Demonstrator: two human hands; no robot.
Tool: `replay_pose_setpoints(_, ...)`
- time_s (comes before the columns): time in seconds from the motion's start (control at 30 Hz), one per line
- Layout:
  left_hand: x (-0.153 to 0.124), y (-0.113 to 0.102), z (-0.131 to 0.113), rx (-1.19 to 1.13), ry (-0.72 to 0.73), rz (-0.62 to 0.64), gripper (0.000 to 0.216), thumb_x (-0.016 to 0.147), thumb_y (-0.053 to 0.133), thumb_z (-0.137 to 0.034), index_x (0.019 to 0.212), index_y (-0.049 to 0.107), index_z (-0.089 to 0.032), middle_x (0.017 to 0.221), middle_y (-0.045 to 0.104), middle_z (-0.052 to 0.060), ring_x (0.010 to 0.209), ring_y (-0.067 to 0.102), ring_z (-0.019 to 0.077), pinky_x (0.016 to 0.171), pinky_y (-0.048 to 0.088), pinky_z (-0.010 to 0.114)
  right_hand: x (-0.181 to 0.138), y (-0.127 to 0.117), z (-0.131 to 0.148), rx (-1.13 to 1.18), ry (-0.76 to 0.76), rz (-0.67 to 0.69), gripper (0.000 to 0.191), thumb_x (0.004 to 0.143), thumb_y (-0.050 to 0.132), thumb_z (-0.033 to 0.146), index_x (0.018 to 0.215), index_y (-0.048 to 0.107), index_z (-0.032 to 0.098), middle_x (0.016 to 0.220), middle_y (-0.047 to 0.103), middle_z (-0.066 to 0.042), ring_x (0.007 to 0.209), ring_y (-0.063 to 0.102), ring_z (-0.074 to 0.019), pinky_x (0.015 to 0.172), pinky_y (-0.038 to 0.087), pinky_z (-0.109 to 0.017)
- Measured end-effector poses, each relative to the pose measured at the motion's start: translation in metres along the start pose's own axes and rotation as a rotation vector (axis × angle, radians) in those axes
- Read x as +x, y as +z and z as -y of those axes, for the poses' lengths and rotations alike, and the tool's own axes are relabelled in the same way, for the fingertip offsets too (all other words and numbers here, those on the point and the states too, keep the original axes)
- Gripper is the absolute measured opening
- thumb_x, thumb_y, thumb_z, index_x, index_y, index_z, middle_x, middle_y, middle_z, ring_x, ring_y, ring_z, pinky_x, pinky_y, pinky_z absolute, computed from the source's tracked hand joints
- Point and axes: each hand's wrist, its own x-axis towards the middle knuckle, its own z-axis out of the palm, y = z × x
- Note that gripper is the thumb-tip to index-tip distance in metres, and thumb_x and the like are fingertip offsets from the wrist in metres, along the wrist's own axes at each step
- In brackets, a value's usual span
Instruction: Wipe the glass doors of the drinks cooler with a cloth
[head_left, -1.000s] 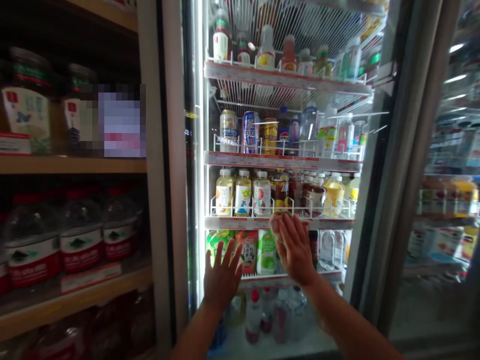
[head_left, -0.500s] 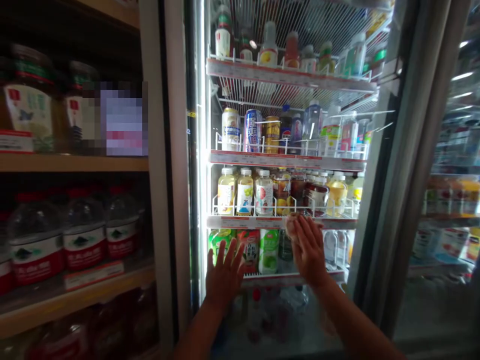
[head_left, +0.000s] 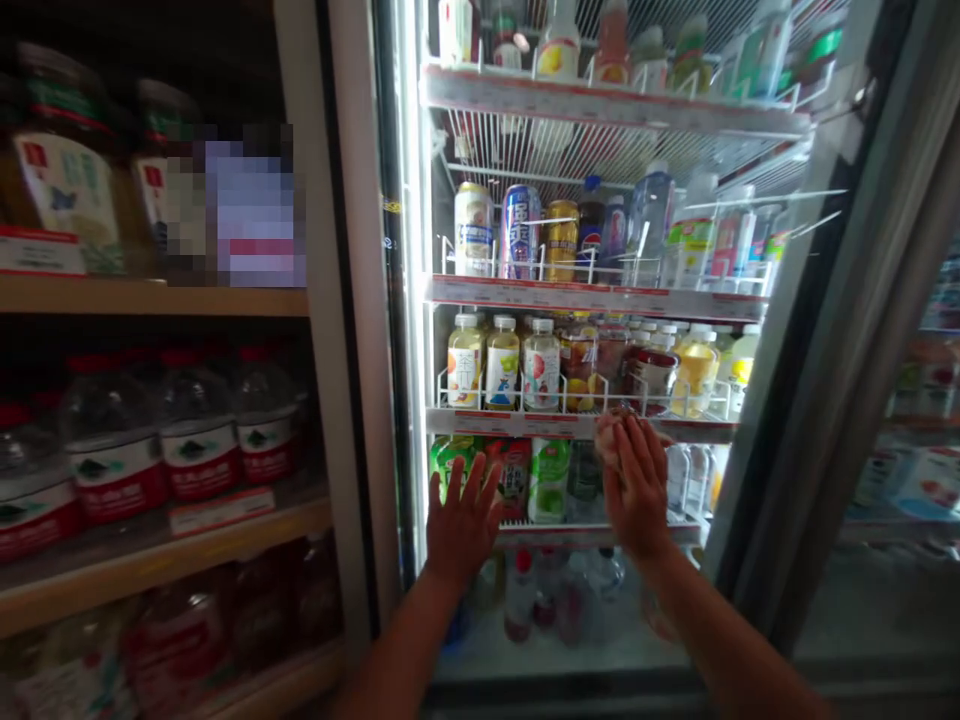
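My left hand point(head_left: 461, 520) lies flat with fingers spread against the glass front of a lit drinks fridge point(head_left: 577, 297), level with green and red cartons point(head_left: 550, 480) on a lower shelf. My right hand point(head_left: 637, 490) presses a pale pinkish cloth point(head_left: 606, 432) on the glass, just under the shelf of small juice bottles point(head_left: 502, 365). Only the cloth's top edge shows above my fingers. Cans point(head_left: 519, 232) stand one shelf higher.
A dark door frame point(head_left: 817, 400) slants along the fridge's right side. To the left, wooden shelves point(head_left: 150, 297) carry jars and large water jugs point(head_left: 199, 430) with red labels. More bottles point(head_left: 521, 600) stand at the fridge's bottom.
My right hand has slid to the right along the glass with the cloth. The left hand stays about where it was. The view has shifted slightly closer and lower.
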Motion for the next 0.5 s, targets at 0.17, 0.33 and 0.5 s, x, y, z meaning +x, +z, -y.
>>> replay_pose_setpoints(0.17,-0.001,0.001,-0.001,0.003,0.004,-0.008,0.070,0.095,0.056,-0.034,0.156,0.022,-0.027,0.160,0.029,0.004,0.154,0.013,0.0254,0.126,0.007,0.051,-0.007,0.002,0.008,0.009,-0.096,0.078,0.067,0.094,0.052,0.013,0.156,0.028,0.024,0.153,0.047,-0.011,0.147,0.035,-0.0287,0.118,0.036,-0.053)
replay_pose_setpoints(0.33,0.000,0.001,-0.001,0.007,0.014,-0.017,0.068,0.096,0.054,-0.033,0.156,0.023,-0.026,0.161,0.028,0.004,0.154,0.013,0.0257,0.126,0.007,0.051,-0.013,0.002,0.012,0.023,-0.158,0.118,0.068,0.093,0.054,0.012,0.155,0.030,0.022,0.152,0.047,-0.011,0.148,0.034,-0.0278,0.121,0.032,-0.050)
replay_pose_setpoints(0.5,-0.001,0.000,-0.001,0.023,0.014,-0.012,0.070,0.095,0.054,-0.033,0.156,0.022,-0.026,0.160,0.029,0.004,0.154,0.012,0.0254,0.126,0.007,0.051,-0.014,0.002,0.011,0.034,-0.151,0.121,0.068,0.092,0.056,0.012,0.155,0.031,0.023,0.152,0.047,-0.010,0.147,0.034,-0.0275,0.120,0.032,-0.050)
